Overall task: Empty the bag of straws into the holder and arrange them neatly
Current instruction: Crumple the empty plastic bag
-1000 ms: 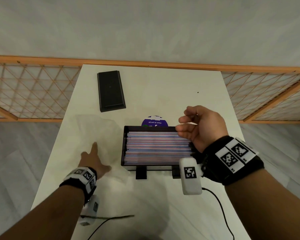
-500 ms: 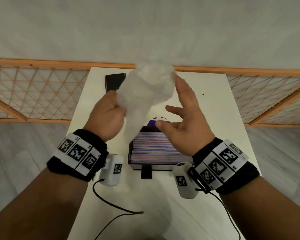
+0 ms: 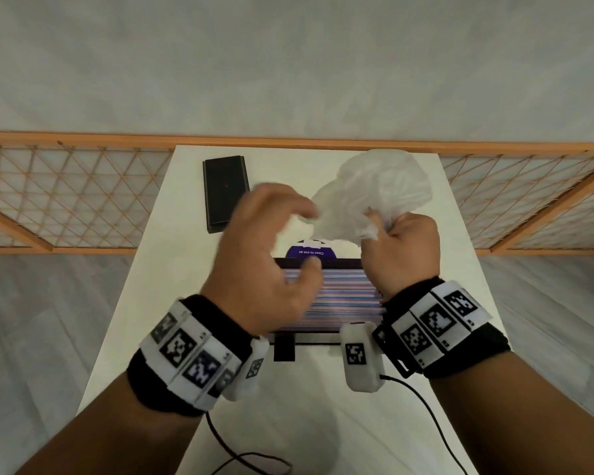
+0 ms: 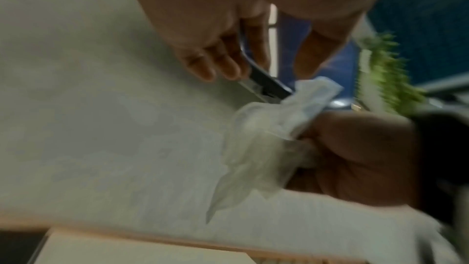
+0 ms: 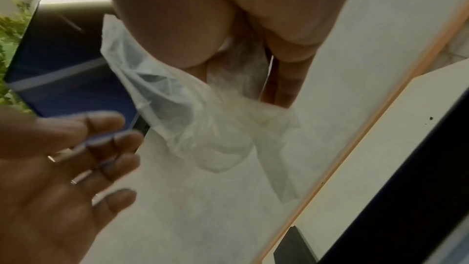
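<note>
White rectangular tabletop (image 3: 323,423), black rectangular straw holder (image 3: 318,264) at centre, striped straws (image 3: 343,296) inside. Crumpled clear plastic bag (image 3: 374,197) at 1 o'clock, raised: looks light, limp, slippery; best bunched at its neck. Right hand (image 3: 400,250) fisted around it. Left hand (image 3: 264,265) loosely curled, holding nothing.

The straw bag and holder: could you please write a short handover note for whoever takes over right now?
Right hand: grips the crumpled, seemingly empty plastic bag above the table.
Left hand: open beside the bag, holding nothing.
Holder: on the table below the hands, filled with striped straws lying in level rows.
Lid: off, on the table's far left.
Done: bag emptied, straws look tidy.
Left: probably put the bag aside and check the straws once more.
</note>
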Demonstrator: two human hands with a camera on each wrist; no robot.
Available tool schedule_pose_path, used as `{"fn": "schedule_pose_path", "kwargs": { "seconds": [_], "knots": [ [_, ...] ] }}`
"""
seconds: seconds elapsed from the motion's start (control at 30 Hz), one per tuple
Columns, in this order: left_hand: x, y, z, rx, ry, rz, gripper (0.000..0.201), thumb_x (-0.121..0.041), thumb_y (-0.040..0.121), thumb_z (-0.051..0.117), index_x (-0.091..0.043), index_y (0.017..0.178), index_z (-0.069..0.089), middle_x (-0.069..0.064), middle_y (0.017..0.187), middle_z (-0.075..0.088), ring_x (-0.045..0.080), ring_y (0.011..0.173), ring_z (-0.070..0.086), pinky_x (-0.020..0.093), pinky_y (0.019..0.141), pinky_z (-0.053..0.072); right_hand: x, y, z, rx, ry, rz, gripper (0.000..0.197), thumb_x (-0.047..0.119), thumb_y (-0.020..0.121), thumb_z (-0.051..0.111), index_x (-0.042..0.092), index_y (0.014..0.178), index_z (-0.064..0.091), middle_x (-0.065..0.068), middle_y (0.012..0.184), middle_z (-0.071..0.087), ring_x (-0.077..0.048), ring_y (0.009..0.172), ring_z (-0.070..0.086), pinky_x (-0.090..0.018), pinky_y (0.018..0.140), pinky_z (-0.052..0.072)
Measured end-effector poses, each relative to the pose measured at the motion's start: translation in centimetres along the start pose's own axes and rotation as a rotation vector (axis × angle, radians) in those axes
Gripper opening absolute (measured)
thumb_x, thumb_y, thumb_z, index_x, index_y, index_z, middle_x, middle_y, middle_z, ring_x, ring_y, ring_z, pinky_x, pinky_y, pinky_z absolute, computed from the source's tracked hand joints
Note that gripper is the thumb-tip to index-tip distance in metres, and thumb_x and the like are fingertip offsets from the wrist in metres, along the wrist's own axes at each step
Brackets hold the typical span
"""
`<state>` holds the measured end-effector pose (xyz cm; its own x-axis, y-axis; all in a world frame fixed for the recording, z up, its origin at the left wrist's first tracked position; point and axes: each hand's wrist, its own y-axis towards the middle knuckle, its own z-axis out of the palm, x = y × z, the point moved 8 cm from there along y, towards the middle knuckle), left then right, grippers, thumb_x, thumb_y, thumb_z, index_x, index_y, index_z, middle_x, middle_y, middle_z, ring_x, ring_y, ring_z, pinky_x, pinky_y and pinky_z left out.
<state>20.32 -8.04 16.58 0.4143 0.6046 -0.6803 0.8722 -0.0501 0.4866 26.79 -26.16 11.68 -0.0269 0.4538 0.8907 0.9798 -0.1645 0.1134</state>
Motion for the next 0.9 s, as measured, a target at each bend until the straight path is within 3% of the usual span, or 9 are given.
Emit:
{"fn": "schedule_pose_path", "kwargs": {
  "seconds": [0.17,0.23,0.3,0.37,0.43,0.53,0.67,0.8,0.9],
  "knots": [
    [0.2,-0.8,5.3,0.384,0.165,0.017,0.102,-0.027,0.075,0.073,-0.039,0.157,0.012,-0.001,0.169,0.001,0.03,0.155,0.008,0.055,0.121,0.023,1.9,-1.6,2.0,0.227,0.356,0.07,0.024,0.006,0.076,0.056,0.005,0.053,0.049,-0.007,0.051,0.047,-0.018,0.049,0.044,-0.034,0.048,0.036],
    [1.3,-0.3,5.0,0.35,0.117,-0.043,0.104,-0.023,0.076,0.078,-0.038,0.156,0.015,0.006,0.166,0.014,0.029,0.152,0.022,0.048,0.118,0.032,2.1,-2.4,3.5,0.357,0.671,0.267,0.016,-0.004,0.074,0.053,0.0,0.059,0.051,-0.01,0.055,0.048,-0.023,0.053,0.049,-0.035,0.05,0.04],
    [1.4,0.1,4.4,0.272,0.028,-0.032,0.078,-0.012,0.074,0.081,-0.024,0.143,0.045,0.01,0.132,0.056,0.025,0.119,0.058,0.037,0.094,0.052,2.1,-3.1,4.3,0.416,0.913,0.445,0.014,-0.012,0.072,0.05,-0.003,0.061,0.054,-0.012,0.06,0.053,-0.027,0.059,0.057,-0.03,0.051,0.046],
    [1.8,0.2,3.6,0.185,0.091,-0.034,0.034,-0.005,0.072,0.079,-0.017,0.096,0.058,-0.005,0.08,0.059,0.019,0.072,0.06,0.028,0.059,0.046,1.8,-2.6,4.2,0.364,0.924,0.484,0.002,-0.008,0.071,0.058,-0.006,0.069,0.058,-0.019,0.073,0.059,-0.035,0.075,0.062,-0.038,0.066,0.054],
    [3.1,0.4,2.2,0.113,0.231,-0.12,0.035,-0.003,0.07,0.076,-0.02,0.073,0.046,-0.013,0.061,0.045,0.014,0.053,0.048,0.018,0.046,0.031,1.5,-1.6,2.8,0.249,0.576,0.294,0.021,0.019,0.079,0.068,0.002,0.091,0.065,-0.016,0.095,0.067,-0.036,0.091,0.067,-0.052,0.08,0.058],
    [4.2,0.9,0.5,0.133,0.307,-0.222,0.03,-0.013,0.074,0.074,-0.021,0.069,0.046,-0.012,0.058,0.047,0.018,0.056,0.052,0.014,0.048,0.027,4.9,-2.5,2.0,0.24,0.078,-0.148,0.077,0.057,0.073,0.066,0.022,0.138,0.044,0.002,0.134,0.051,-0.019,0.112,0.06,-0.04,0.087,0.055],
    [3.7,0.9,-0.1,0.172,0.122,-0.137,0.034,-0.025,0.075,0.076,-0.012,0.093,0.05,-0.005,0.085,0.053,0.013,0.075,0.054,0.023,0.059,0.039,6.9,-5.7,6.6,0.465,-0.034,-0.319,0.041,0.054,0.089,0.052,0.018,0.106,0.065,0.001,0.093,0.072,-0.018,0.085,0.068,-0.044,0.076,0.055],
    [4.0,-0.9,-1.8,0.125,0.062,-0.046,0.076,-0.038,0.064,0.078,-0.015,0.127,0.043,-0.001,0.126,0.033,0.02,0.114,0.047,0.024,0.086,0.048,5.7,-6.5,9.4,0.513,0.446,0.061,0.031,0.026,0.095,0.054,0.0,0.083,0.067,-0.014,0.077,0.07,-0.025,0.074,0.066,-0.035,0.071,0.055],
    [3.8,-2.1,-2.7,0.22,-0.025,-0.072,0.054,-0.027,0.066,0.085,-0.017,0.109,0.053,-0.005,0.106,0.053,0.01,0.09,0.056,0.02,0.068,0.048,4.0,-8.2,10.9,0.542,0.709,0.388,0.039,0.026,0.082,0.057,-0.008,0.096,0.069,-0.026,0.095,0.07,-0.037,0.094,0.068,-0.044,0.087,0.052]
  ]
}}
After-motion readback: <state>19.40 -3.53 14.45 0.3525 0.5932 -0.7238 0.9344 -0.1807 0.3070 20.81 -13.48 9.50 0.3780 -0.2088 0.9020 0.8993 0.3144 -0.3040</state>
